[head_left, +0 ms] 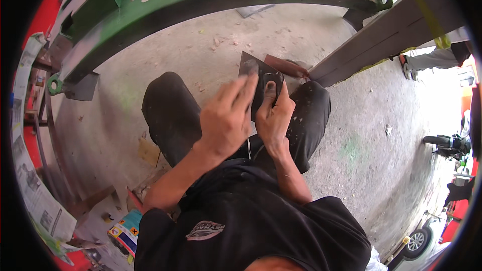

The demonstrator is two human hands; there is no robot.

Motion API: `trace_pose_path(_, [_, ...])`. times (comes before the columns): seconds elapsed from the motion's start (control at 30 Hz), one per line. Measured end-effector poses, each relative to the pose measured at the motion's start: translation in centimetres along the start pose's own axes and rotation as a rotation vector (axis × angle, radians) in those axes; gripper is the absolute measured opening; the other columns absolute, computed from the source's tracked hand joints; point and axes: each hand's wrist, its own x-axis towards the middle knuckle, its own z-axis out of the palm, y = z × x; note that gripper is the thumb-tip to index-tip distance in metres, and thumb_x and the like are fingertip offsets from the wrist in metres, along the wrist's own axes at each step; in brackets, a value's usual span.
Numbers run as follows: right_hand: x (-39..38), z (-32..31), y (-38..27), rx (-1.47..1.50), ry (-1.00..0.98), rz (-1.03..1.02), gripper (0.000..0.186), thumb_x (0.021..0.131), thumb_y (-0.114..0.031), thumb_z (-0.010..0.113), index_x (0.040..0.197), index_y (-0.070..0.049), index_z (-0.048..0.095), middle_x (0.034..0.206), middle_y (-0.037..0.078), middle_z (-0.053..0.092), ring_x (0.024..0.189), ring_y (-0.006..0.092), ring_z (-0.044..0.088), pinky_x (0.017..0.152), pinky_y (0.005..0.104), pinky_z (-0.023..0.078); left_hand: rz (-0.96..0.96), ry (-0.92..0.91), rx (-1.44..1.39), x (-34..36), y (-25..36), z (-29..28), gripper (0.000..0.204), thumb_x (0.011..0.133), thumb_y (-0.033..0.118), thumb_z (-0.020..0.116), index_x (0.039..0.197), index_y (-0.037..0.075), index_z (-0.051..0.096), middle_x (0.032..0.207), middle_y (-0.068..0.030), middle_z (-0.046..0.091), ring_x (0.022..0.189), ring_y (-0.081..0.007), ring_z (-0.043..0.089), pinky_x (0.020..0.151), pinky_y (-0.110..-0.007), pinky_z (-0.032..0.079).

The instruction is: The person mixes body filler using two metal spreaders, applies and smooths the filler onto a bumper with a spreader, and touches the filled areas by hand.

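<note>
My right hand (276,115) is closed round a black flat piece (271,78), its thumb pressed on top. A dark grey thin sheet (247,62) with a pointed corner lies against that piece; whether the two are joined, I cannot tell. My left hand (226,113) rests over the sheet's near side, fingers stretched out and slightly blurred at the tips. Just beyond my right hand a reddish-brown sheet (287,65) shows by my knee. Both hands are between my knees, above the concrete floor.
A green and grey metal frame (201,7) arches across the far side. To the right slants a long grey panel (371,35) with yellow tape. Newspaper-covered parts (37,185) and a coloured box (125,231) stand at left. Another person's leg (432,60) and a motorcycle (449,144) are at right.
</note>
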Motion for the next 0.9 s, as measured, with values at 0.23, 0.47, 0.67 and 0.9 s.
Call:
trace_pose_path(0.23, [-0.3, 0.0, 0.6, -0.071, -0.003, -0.011, 0.014, 0.098, -0.005, 0.049, 0.096, 0.007, 0.055, 0.060, 0.015, 0.053, 0.046, 0.0236, 0.046, 0.047, 0.0353, 0.037, -0.066, -0.023, 0.021, 0.4, -1.0, -0.3, 0.036, 0.084, 0.002, 0.058, 0.120, 0.003, 0.061, 0.099, -0.0113, 0.063, 0.083, -0.0305, 0.065, 0.068, -0.037, 0.052])
trace_pose_path(0.47, [-0.5, 0.4, 0.9, -0.060, 0.051, -0.113, 0.017, 0.101, -0.011, 0.047, 0.095, 0.003, 0.056, 0.057, 0.005, 0.046, 0.051, 0.0069, 0.036, 0.044, 0.0291, 0.029, -0.081, 0.012, 0.017, 0.7, -1.9, 0.1, 0.041, 0.081, 0.001, 0.059, 0.121, 0.003, 0.061, 0.093, -0.0103, 0.060, 0.079, -0.0290, 0.064, 0.065, -0.038, 0.051])
trace_pose_path(0.67, [0.1, -0.1, 0.0, -0.031, 0.020, 0.037, 0.015, 0.097, -0.006, 0.051, 0.093, 0.007, 0.055, 0.056, 0.017, 0.049, 0.043, 0.0230, 0.043, 0.044, 0.0352, 0.033, 0.028, 0.026, -0.055, 0.4, -0.5, -0.4, 0.038, 0.081, 0.001, 0.060, 0.118, 0.003, 0.063, 0.097, -0.0116, 0.063, 0.081, -0.0296, 0.064, 0.066, -0.037, 0.052])
trace_pose_path(0.9, [0.8, -0.1, 0.1, 0.107, 0.027, 0.006, 0.012, 0.096, -0.004, 0.050, 0.097, 0.007, 0.055, 0.060, 0.023, 0.052, 0.049, 0.0376, 0.052, 0.048, 0.0392, 0.038, 0.044, 0.009, -0.070, 0.1, 1.1, 0.1, 0.031, 0.089, 0.002, 0.054, 0.118, 0.003, 0.063, 0.096, -0.0129, 0.063, 0.083, -0.0316, 0.064, 0.068, -0.038, 0.051])
